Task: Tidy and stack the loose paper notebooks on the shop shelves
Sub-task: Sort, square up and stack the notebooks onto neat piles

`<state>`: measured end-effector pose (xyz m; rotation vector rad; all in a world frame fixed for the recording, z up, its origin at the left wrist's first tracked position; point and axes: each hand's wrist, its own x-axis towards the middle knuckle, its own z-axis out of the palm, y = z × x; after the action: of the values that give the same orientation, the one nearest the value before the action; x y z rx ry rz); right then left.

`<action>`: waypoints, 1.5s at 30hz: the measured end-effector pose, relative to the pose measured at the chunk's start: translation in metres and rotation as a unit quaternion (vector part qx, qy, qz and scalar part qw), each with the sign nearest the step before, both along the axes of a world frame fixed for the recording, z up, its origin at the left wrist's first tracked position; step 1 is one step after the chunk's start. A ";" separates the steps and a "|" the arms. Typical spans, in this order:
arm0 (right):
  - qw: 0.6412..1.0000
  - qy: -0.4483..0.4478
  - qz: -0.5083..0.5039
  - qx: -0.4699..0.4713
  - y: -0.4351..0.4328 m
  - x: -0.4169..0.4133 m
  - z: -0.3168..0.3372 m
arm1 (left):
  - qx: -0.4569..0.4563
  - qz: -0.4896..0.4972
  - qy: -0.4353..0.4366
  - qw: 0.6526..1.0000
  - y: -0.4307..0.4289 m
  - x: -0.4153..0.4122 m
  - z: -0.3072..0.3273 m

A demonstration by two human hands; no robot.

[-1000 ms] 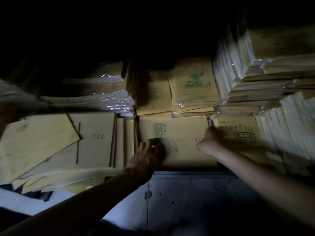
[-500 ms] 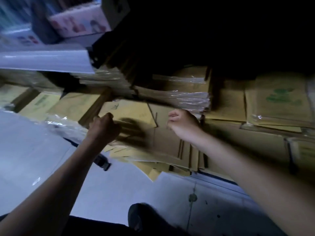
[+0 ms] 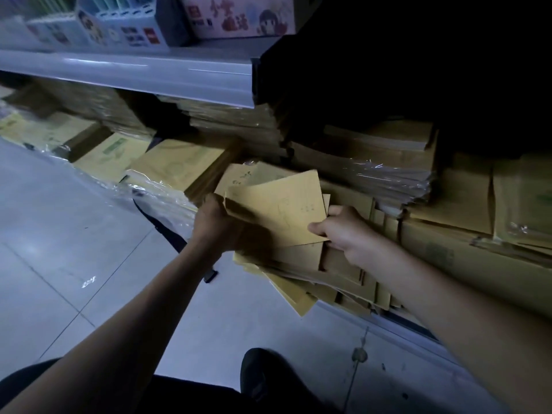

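Lifting loose notebooks off the low shelf

My left hand (image 3: 215, 225) closes round the left edge of the kraft-paper notebooks (image 3: 277, 210), and my right hand (image 3: 343, 231) pinches their lower right corner. They sit tilted just above the fanned loose pile (image 3: 298, 282) on the bottom shelf (image 3: 373, 319). I judge them light, thin and floppy, with covers that slide, so holding 2 opposite edges suits best. Print on the top cover is too faint to read. The pink box (image 3: 239, 16) overhead bears red characters I cannot make out.

Cartoon-printed boxes (image 3: 239, 16) stand up top; a dark shoe (image 3: 268, 375) rests on grey floor tiles (image 3: 59, 249).
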<state>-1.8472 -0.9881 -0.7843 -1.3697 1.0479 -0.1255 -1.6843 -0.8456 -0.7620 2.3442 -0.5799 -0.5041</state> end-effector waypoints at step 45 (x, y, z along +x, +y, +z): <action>0.899 0.416 -0.128 -0.054 -0.079 -0.392 -0.031 | 0.107 -0.437 0.316 0.835 -0.178 -0.389 -0.090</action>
<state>-2.2397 -1.0669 -0.8150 -1.3999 1.9630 0.2412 -2.0728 -1.0241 -0.8516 1.7844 -1.2859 -1.7442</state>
